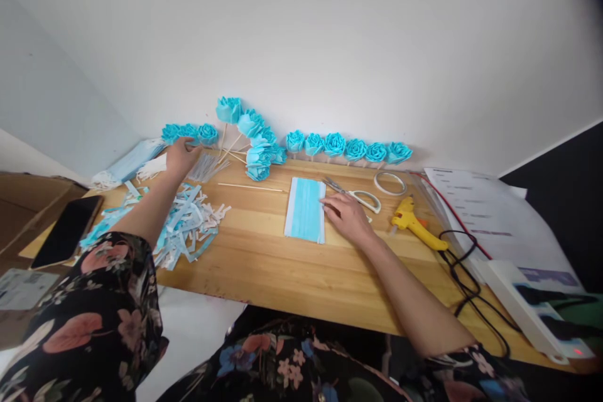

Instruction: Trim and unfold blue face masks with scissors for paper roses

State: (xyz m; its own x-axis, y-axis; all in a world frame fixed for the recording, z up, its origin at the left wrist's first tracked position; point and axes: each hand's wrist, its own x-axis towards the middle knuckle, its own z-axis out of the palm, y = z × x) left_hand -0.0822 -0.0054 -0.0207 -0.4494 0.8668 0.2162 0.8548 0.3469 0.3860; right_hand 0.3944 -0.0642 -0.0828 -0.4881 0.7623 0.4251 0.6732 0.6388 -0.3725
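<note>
My left hand reaches to the back left of the table, with its thumb and fingers apart, beside a bundle of thin clear strips and in front of blue paper-like roses. Part of that hand hides a small white pile. A flat blue face mask with white side edges lies at the middle of the table. My right hand rests at its right edge, fingers stretched out, next to white-handled scissors. A thin wooden stick lies left of the mask.
Blue roses on sticks line the wall. At right are a tape roll, a yellow glue gun, papers and a power strip. Left hold cut scraps, stacked masks and a phone.
</note>
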